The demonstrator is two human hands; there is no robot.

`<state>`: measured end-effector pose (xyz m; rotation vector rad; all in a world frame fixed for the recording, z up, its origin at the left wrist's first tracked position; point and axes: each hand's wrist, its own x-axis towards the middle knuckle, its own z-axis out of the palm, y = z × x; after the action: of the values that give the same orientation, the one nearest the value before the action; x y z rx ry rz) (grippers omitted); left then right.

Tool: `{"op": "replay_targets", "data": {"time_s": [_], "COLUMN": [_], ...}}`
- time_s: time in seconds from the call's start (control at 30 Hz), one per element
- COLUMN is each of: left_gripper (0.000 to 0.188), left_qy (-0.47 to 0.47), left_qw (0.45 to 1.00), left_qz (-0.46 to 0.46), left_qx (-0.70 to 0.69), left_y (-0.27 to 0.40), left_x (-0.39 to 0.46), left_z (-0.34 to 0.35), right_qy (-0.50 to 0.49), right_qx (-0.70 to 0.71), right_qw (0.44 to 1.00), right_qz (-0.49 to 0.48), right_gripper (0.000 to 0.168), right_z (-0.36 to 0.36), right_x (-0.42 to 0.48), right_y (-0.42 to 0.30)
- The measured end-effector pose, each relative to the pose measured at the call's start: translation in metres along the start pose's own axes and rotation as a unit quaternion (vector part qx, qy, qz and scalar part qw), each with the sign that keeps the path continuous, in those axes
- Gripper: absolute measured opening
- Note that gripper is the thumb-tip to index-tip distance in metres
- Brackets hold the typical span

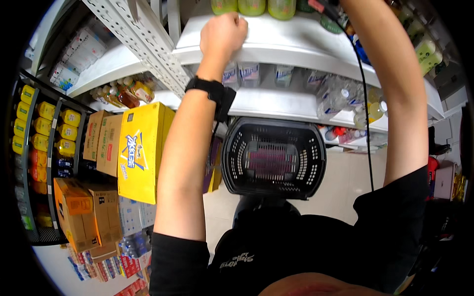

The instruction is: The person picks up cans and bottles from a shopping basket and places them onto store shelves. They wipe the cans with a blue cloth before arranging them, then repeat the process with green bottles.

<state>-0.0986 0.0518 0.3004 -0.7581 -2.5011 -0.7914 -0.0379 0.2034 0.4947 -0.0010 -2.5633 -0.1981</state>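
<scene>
My left hand (224,35) is curled into a fist over the white upper shelf (296,40), and no object shows in it. It is just in front of several yellow-green bottles (251,6) cut off by the top edge; whether it touches one I cannot tell. A black strap with a small device (218,97) is around my left wrist. My right arm reaches up past the top right, its hand out of view. By its wrist end is a black cable (362,81) with a pink part. Below, between my arms, stands a black plastic shopping basket (274,155), its slotted bottom visible.
Clear plastic bottles (249,74) stand on the lower shelf, some lying tilted at right (339,94). A perforated white upright (144,44) rises at left. A yellow carton (139,151) and brown cartons (76,212) are stacked left, beside a rack of yellow-capped drinks (44,125).
</scene>
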Motion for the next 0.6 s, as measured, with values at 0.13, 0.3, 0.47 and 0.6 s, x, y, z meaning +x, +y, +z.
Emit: {"op": "replay_targets", "data": {"time_s": [0.13,0.3,0.47,0.6], "left_gripper": [0.03,0.028,0.078,0.09], "left_qy": [0.0,0.001,0.07,0.183], "left_qw": [0.998,0.998,0.981,0.917], "left_qz": [0.026,-0.003,0.116,0.214], "left_qx": [-0.049,-0.064,-0.137,-0.283], "left_y": [0.022,0.0,0.006,0.017], "left_x": [0.005,0.002,-0.002,-0.011], "left_z": [-0.001,-0.007,-0.009,-0.016], "right_qy": [0.107,0.175,0.201,0.22], "right_qx": [-0.05,-0.067,-0.147,-0.153], "right_qw": [0.992,0.975,0.95,0.934], "right_qz": [-0.053,-0.121,-0.187,-0.235], "right_gripper": [0.046,0.038,0.035,0.031], "right_z": [0.009,0.018,0.005,-0.007], "right_x": [-0.009,-0.044,-0.089,-0.111], "right_y": [0.034,-0.01,-0.04,-0.065]}}
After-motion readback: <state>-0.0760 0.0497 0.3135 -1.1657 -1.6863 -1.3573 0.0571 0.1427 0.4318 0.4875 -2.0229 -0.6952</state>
